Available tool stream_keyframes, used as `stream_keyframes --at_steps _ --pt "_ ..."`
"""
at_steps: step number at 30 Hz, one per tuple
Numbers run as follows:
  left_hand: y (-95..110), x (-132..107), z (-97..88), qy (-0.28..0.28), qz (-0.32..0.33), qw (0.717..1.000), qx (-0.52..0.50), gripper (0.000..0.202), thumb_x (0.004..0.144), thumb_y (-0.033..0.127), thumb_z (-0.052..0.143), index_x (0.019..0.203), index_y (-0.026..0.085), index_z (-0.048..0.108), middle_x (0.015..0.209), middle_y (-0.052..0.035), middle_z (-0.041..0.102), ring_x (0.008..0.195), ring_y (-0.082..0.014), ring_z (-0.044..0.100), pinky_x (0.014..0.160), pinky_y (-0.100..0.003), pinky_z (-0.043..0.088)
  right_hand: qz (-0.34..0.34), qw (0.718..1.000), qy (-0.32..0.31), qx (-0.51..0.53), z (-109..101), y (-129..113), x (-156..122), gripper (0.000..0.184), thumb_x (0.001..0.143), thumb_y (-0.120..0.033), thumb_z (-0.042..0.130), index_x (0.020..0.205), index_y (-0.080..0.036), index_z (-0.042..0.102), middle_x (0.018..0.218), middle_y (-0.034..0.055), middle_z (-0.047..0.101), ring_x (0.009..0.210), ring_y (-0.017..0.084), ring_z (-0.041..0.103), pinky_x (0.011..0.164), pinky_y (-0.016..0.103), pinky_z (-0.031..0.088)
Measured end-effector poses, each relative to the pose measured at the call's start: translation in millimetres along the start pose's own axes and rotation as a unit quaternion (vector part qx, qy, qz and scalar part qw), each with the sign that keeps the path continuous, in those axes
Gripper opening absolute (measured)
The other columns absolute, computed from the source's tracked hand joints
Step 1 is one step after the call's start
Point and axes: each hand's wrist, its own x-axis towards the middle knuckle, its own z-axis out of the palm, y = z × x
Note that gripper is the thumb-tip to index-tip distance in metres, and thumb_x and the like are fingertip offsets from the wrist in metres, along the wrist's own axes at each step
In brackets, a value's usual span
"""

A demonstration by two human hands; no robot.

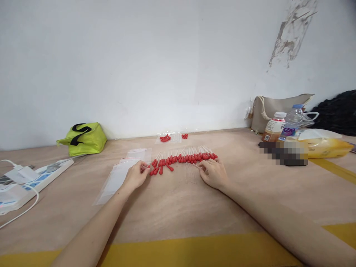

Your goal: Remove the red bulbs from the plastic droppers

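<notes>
A long row of red-tipped thin sticks (189, 157) lies on the table, most with their pale shafts pointing toward the wall. Several more of them lie nearer to me, their clear shafts (191, 176) toward me and their red tips by the row. At the row's left end, my left hand (137, 173) is closed in a pinch, with a red tip showing at its fingertips. My right hand (213, 172) rests at the right part of the row, thumb and fingers pinched around a thin clear shaft. Clear plastic bags (116, 174) lie flat beside my left hand.
Small red pieces (165, 138) lie on clear plastic near the wall. On the left are a lime-green bag (87, 139) and a power strip (41, 181) with cables. A drink bottle (274, 128), a beige bag (280, 107) and a yellow packet (325, 146) stand right.
</notes>
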Motion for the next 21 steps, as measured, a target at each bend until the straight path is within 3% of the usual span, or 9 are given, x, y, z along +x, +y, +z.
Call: stream_keyframes --at_steps 5,9,11,15,18,21 --pt "5 2 6.8 -0.014 -0.008 1.0 -0.015 0.025 0.073 0.042 0.051 0.083 0.02 0.052 0.078 -0.0027 0.065 0.071 -0.0175 0.06 0.066 -0.027 0.043 -0.014 1.0 -0.005 -0.001 1 -7 -1 0.015 0.078 -0.02 0.046 0.076 -0.02 0.061 0.066 0.0007 0.065 0.068 0.014 0.054 0.072 0.031 0.023" --pt "7 1 3.7 -0.027 -0.013 0.999 -0.015 0.029 0.076 0.046 0.047 0.084 0.019 0.055 0.083 -0.0033 0.066 0.075 -0.0179 0.06 0.068 -0.027 0.043 -0.041 0.999 -0.023 0.017 -1 -13 -2 0.016 0.079 -0.028 0.048 0.081 -0.022 0.063 0.076 0.0024 0.067 0.071 0.015 0.053 0.075 0.033 0.023" --pt "10 -2 2.2 -0.005 0.01 1.0 0.021 0.03 0.078 0.045 0.045 0.084 0.019 0.057 0.085 -0.0039 0.065 0.078 -0.0188 0.059 0.07 -0.028 0.043 -0.047 0.998 -0.034 0.022 -3 -15 -2 0.019 0.079 -0.034 0.049 0.083 -0.022 0.063 0.08 0.0033 0.067 0.074 0.016 0.053 0.076 0.033 0.023" --pt "28 -8 5.7 0.073 0.177 0.976 0.101 0.024 0.079 0.04 0.048 0.084 0.02 0.06 0.088 -0.0051 0.06 0.086 -0.0209 0.054 0.077 -0.032 0.04 -0.05 0.997 -0.055 0.025 -6 -17 -1 0.03 0.078 -0.047 0.05 0.089 -0.022 0.062 0.085 0.0038 0.066 0.077 0.017 0.052 0.076 0.034 0.024" --pt "47 -6 13.6 0.035 0.316 0.938 0.139 0.019 0.079 0.033 0.053 0.092 0.023 0.061 0.088 -0.0045 0.057 0.086 -0.02 0.05 0.076 -0.032 0.039 -0.061 0.996 -0.064 0.027 -7 -18 -1 0.039 0.075 -0.054 0.05 0.092 -0.021 0.062 0.086 0.0052 0.065 0.079 0.018 0.051 0.077 0.035 0.024" --pt "60 1 24.0 -0.004 0.386 0.905 0.18 0.019 0.08 0.025 0.051 0.097 0.024 0.061 0.087 -0.005 0.055 0.085 -0.0194 0.049 0.074 -0.032 0.039 -0.064 0.996 -0.059 0.033 -8 -18 0 0.046 0.073 -0.059 0.051 0.096 -0.02 0.061 0.087 0.0066 0.065 0.08 0.019 0.05 0.076 0.035 0.025"
